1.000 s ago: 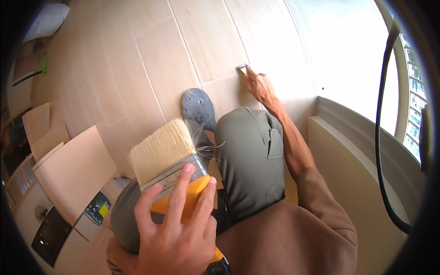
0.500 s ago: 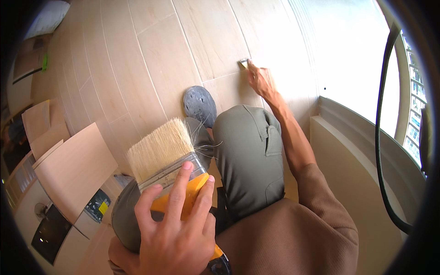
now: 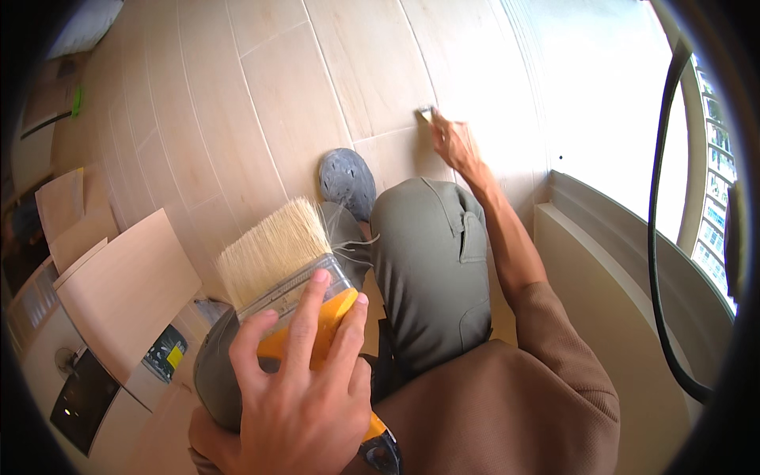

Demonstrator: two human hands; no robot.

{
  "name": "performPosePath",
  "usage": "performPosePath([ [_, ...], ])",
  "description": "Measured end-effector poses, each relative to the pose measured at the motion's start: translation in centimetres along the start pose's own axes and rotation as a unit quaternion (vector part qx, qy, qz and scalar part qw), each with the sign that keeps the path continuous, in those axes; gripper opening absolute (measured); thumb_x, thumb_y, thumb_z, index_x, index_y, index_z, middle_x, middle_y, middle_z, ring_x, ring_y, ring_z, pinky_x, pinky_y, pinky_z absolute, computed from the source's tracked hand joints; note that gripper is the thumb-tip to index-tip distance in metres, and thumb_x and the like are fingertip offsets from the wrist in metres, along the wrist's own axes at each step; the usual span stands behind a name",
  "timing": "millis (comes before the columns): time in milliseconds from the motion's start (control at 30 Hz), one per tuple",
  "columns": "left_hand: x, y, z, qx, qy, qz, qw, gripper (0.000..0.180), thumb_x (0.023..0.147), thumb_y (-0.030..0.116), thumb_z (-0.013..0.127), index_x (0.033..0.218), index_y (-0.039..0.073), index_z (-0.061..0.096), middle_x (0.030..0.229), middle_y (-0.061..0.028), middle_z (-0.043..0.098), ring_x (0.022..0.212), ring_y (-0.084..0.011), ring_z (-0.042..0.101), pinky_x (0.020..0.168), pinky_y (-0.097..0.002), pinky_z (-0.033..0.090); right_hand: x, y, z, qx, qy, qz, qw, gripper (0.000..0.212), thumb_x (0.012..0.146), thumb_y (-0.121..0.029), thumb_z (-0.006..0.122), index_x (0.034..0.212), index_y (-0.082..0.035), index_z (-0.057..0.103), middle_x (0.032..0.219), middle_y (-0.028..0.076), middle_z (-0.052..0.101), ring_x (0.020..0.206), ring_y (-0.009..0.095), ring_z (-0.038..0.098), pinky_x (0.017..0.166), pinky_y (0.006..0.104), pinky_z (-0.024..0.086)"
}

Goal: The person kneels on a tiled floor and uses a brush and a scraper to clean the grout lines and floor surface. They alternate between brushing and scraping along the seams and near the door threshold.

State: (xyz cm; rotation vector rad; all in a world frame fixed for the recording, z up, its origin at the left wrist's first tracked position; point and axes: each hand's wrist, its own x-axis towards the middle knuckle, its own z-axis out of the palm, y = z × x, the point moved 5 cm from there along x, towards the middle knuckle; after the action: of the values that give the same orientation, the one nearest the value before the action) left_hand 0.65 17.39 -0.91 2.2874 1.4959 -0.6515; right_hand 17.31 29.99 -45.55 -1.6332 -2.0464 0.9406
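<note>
A wide paintbrush [image 3: 277, 241] with pale bristles, a metal ferrule and a yellow handle is in my left hand [image 3: 305, 388], fingers spread over the ferrule and handle. Its bristles point away from me, above my left leg, with a few stray strands at the side. Farther off, my right hand [image 3: 455, 146] is closed on a small scraper [image 3: 426, 113] with a pale, flat blade. That blade rests on the tiled floor [image 3: 309, 95] near a joint between tiles; its handle is mostly covered by my fingers. Below the brush, a yellow handle end with a dark tip [image 3: 380, 453] shows beside my hand.
My grey shoe [image 3: 347, 184] and bent knees lie between both hands. Wooden boards [image 3: 127, 293] stand at the left, near a dark box with a yellow label [image 3: 166, 354]. At the right are a ledge [image 3: 609, 214] and a black cable [image 3: 654, 229].
My right hand and the scraper have shifted slightly toward me and to the right along the floor. The paintbrush in my left hand has moved a little up and left.
</note>
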Motion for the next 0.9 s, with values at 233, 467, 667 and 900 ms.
performPosePath([
  [233, 0.7, -0.3, -1.1, -0.034, 0.035, -0.011, 0.999, 0.010, 0.081, 0.017, 0.071, 0.081, 0.007, 0.072, 0.139, 0.0005, 0.067, 0.141, -0.0252, 0.051, 0.108, -0.0548, 0.032, -0.2, 0.1, -0.3, -0.010, -0.020, -0.013, 1.000, 0.039, 0.097, -0.007, 0.064, 0.132, 0.009, 0.066, 0.087, 0.033, 0.072, 0.061, 0.035, 0.071, 0.063, 0.0423, 0.058],
  [467, 0.5, 0.4, -0.5, 0.130, -0.041, 0.088, 0.987, 0.010, 0.080, 0.016, 0.071, 0.082, 0.007, 0.072, 0.139, 0.0002, 0.067, 0.142, -0.0254, 0.050, 0.107, -0.0548, 0.033, 0.2, 0.5, -0.3, 0.011, -0.004, -0.024, 1.000, 0.038, 0.100, -0.012, 0.062, 0.132, 0.009, 0.065, 0.096, 0.033, 0.072, 0.063, 0.037, 0.072, 0.065, 0.0423, 0.059],
  [667, 0.4, 0.8, 0.2, 0.080, -0.033, 0.054, 0.995, 0.007, 0.078, 0.014, 0.072, 0.080, 0.007, 0.072, 0.139, 0.0002, 0.067, 0.143, -0.0255, 0.050, 0.106, -0.0552, 0.034, 0.5, 0.2, -0.4, 0.012, 0.014, -0.037, 0.999, 0.038, 0.100, -0.011, 0.062, 0.132, 0.009, 0.066, 0.096, 0.033, 0.072, 0.066, 0.038, 0.074, 0.065, 0.0435, 0.059],
  [900, 0.3, 0.4, 0.1, -0.031, 0.005, -0.023, 0.999, 0.008, 0.078, 0.015, 0.073, 0.079, 0.007, 0.072, 0.139, 0.0007, 0.067, 0.142, -0.0258, 0.050, 0.104, -0.0563, 0.034, 1.6, -0.2, -0.7, 0.012, 0.022, -0.057, 0.998, 0.037, 0.099, -0.010, 0.062, 0.131, 0.009, 0.067, 0.086, 0.035, 0.070, 0.056, 0.033, 0.067, 0.060, 0.0419, 0.057],
])
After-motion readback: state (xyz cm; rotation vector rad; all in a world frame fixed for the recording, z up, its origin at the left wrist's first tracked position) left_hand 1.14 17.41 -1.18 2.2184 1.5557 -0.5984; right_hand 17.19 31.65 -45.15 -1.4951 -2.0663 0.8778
